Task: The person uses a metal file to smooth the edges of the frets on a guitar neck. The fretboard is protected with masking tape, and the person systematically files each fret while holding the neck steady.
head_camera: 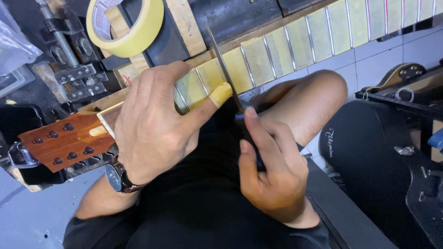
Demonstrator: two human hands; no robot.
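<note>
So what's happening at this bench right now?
A person is working on a guitar neck laid across the bench, its fretboard covered in yellowish tape between the metal frets. The left hand presses down on the neck near the headstock, its thumb wrapped in tape. The right hand holds a thin metal file by a dark handle, its blade lying across a fret. A roll of masking tape sits behind.

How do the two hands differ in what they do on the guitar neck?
The left hand lies flat over the guitar neck near the headstock; the right hand is curled around a thin file. The left thumb has yellow tape on its tip; the right fingers are bare. The left wrist carries a watch; the right has none. Both are bare hands.
</note>
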